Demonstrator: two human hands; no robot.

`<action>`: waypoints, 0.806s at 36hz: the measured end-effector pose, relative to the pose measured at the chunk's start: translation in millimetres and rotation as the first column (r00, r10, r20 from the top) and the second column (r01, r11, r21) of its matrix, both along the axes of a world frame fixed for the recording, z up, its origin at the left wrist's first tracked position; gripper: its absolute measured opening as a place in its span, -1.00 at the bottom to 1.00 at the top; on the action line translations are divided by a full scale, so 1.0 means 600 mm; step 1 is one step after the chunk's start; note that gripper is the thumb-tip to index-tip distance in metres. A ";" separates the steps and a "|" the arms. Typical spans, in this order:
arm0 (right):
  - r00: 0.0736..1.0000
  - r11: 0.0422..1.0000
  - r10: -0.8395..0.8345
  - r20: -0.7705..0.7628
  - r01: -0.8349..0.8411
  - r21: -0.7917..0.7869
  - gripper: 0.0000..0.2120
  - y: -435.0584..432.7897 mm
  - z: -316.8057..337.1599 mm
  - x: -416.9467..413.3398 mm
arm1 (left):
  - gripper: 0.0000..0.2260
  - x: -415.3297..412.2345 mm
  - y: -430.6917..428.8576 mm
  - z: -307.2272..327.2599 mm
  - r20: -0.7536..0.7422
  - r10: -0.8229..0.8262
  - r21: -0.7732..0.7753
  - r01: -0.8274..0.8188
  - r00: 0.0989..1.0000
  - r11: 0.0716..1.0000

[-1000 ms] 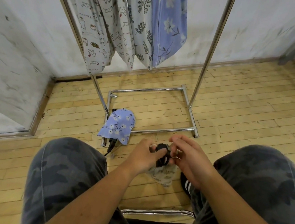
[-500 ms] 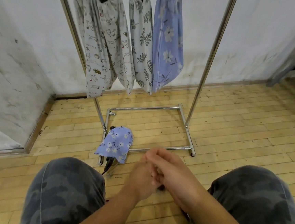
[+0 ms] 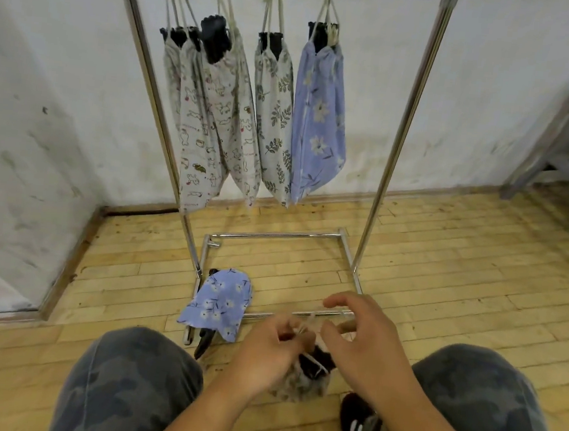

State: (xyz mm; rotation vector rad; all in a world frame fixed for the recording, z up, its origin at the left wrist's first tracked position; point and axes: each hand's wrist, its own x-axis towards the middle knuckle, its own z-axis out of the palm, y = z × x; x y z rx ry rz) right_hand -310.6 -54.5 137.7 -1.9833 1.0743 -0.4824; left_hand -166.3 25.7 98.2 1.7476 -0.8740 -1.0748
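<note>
Left hand (image 3: 264, 351) and right hand (image 3: 364, 346) have parted | both pinch cord (image 3: 317, 315) (taut) | pouch (image 3: 302, 383) just below hands

Small fabric pouch (image 3: 299, 386), lower centre of frame, just below and between the two hands. Cloth is pale grey-beige with a faint print, too blurred to read. The body is bunched and sags downward; whether it clears the floor cannot be told. The mouth faces up and slightly right, gathered, with black material showing at the opening. A pale cord (image 3: 309, 321) crosses the black opening in one strand, then runs up and to the right. The left hand (image 3: 264, 354) pinches the cord just above the mouth. The right hand (image 3: 364, 346) has its fingers curled round the far strands.
</note>
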 end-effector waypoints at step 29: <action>0.969 0.943 0.187 0.164 -0.224 0.247 -0.79 0.036 -0.075 0.024 | -0.80 0.016 0.009 0.045 -0.045 0.087 -0.078 -0.090 0.995 0.993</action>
